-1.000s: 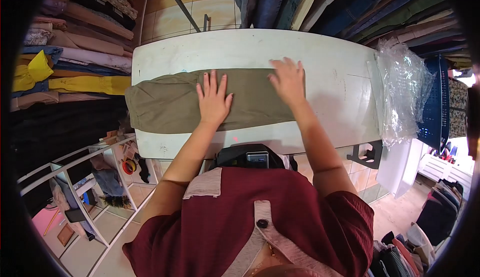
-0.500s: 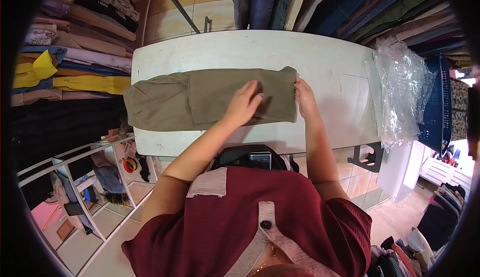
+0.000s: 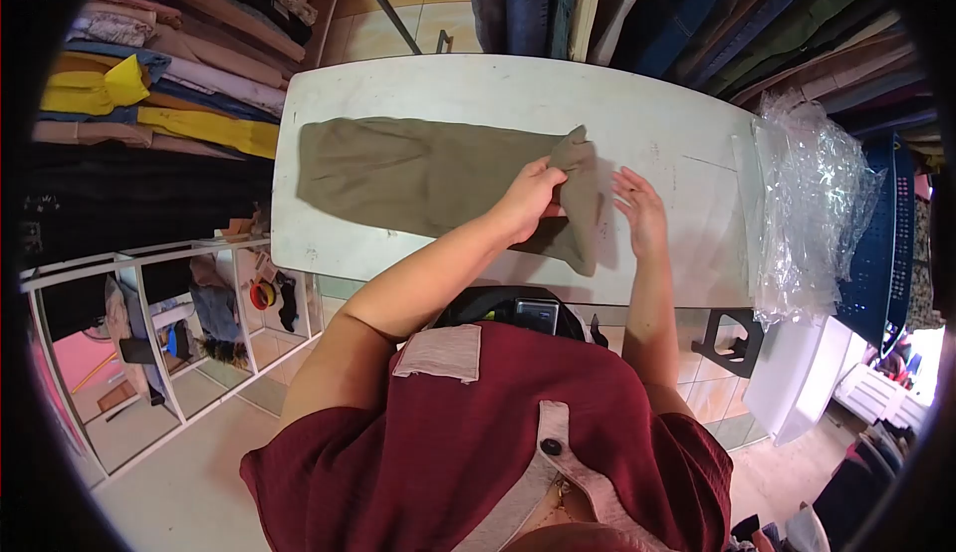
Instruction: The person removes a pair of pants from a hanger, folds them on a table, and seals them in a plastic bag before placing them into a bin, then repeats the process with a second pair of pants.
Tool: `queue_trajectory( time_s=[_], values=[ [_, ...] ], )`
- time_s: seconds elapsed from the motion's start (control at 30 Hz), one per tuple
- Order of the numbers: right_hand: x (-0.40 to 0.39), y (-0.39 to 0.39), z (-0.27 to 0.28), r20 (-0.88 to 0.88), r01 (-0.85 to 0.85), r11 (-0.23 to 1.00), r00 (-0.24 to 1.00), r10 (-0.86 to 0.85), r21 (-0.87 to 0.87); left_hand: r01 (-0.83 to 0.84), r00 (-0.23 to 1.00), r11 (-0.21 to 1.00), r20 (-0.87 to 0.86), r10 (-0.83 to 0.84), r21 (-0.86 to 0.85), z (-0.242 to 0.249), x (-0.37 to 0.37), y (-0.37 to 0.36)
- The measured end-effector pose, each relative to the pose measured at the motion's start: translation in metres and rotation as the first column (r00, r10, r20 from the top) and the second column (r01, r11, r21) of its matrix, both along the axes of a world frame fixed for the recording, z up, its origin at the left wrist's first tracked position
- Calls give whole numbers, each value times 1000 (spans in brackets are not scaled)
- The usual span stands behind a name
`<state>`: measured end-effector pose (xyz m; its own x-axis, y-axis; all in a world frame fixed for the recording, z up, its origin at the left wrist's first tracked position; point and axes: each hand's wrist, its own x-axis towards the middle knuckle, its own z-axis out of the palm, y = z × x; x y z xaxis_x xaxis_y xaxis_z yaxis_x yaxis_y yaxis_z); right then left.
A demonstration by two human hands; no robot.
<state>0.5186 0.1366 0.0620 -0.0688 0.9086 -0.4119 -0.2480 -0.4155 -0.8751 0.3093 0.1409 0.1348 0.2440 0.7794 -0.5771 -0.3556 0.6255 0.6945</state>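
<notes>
An olive-brown garment [image 3: 398,169] lies lengthwise on the white table [image 3: 448,84], its right end raised and creased. My left hand [image 3: 533,199] grips the cloth near that right end, thumb on top and the other fingers partly hidden by the fabric. Just to the right of the garment, my right hand [image 3: 640,209] hovers over the table with its fingers apart, touching nothing.
Clear plastic bags [image 3: 802,219] lie at the table's right end, beside a blue perforated basket [image 3: 881,243]. Trousers hang [image 3: 528,4] beyond the far edge. Folded clothes [image 3: 199,44] are stacked at the left, above a white rack [image 3: 149,343].
My left hand has gone from lying spread on the cloth to gripping it, and the garment's right end has lifted. My right hand has let go of the edge and moved right.
</notes>
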Motion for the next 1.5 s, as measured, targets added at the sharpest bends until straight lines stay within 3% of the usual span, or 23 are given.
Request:
queue_trajectory(
  time_s=[0.1,0.13,0.23,0.3,0.37,0.43,0.47,0.5,0.53,0.6,0.63,0.7,0.73,0.77,0.83,0.87,1.0,1.07,1.23,1.33,1.37,1.43,1.5],
  values=[
    [10,-4,2,84,94,995,992,-95,17,25,987,1000,156,-27,19,28,-24,-1],
    [8,-5,3,164,106,990,979,-120,93,85,992,996,87,-88,30,29,-45,1],
    [-12,-10,13,352,77,961,921,-170,265,-38,992,997,116,47,-74,44,-104,4],
    [-38,-12,24,456,34,936,866,-203,350,-54,998,998,44,53,23,39,-156,7],
    [-70,-15,35,667,-288,717,673,-319,634,-51,999,998,2,51,34,19,-202,14],
    [-102,-17,29,760,-471,659,601,-247,587,-102,957,973,-247,153,207,-4,-229,20],
    [-120,-20,24,761,-472,660,599,-247,585,-109,919,979,-357,166,174,-27,-240,23],
    [-138,-24,17,857,-592,653,483,-182,472,-109,920,978,-354,166,175,-62,-250,24],
    [-150,-26,10,929,-693,635,349,-120,342,-150,859,969,-460,225,194,-100,-259,24],
    [-154,-28,-12,956,-722,633,268,-116,280,-102,689,955,-673,269,277,-105,-259,23],
    [-155,-28,-18,976,-747,628,189,-111,216,-101,692,956,-671,265,274,-88,-252,21],
    [-156,-27,-13,976,-737,641,193,-104,214,97,382,946,-889,250,308,-62,-240,18],
    [-157,-27,-10,972,-728,646,207,-113,230,245,218,755,-793,569,609,-61,-236,18],
    [-158,-25,-6,967,-717,651,220,-128,249,242,224,757,-794,565,607,-58,-241,20],
    [-160,-19,0,964,-706,659,230,-134,260,591,251,590,-821,513,550,-54,-253,28],
    [-160,-14,-1,949,-661,683,258,-182,311,633,255,578,-844,472,515,-61,-257,31],
    [-161,5,2,913,-575,710,283,-294,407,697,295,539,-874,387,474,-71,-272,45],
    [-161,10,4,901,-567,701,296,-318,433,594,483,556,-810,332,582,-54,-272,43],
    [-175,14,-3,929,-595,713,228,-293,371,704,347,500,-859,377,504,-42,-292,56],
    [-186,14,-8,948,-608,728,167,-272,317,447,609,777,-787,100,444,-92,-302,54],
    [-188,15,-8,954,-606,738,148,-261,296,446,611,774,-785,103,449,-84,-295,48],
    [-189,15,-9,954,-600,746,122,-273,290,248,377,819,-830,411,518,-67,-275,27],
    [-189,15,-11,954,-595,752,94,-284,283,139,430,906,-848,309,401,-54,-261,14]
  ],
)
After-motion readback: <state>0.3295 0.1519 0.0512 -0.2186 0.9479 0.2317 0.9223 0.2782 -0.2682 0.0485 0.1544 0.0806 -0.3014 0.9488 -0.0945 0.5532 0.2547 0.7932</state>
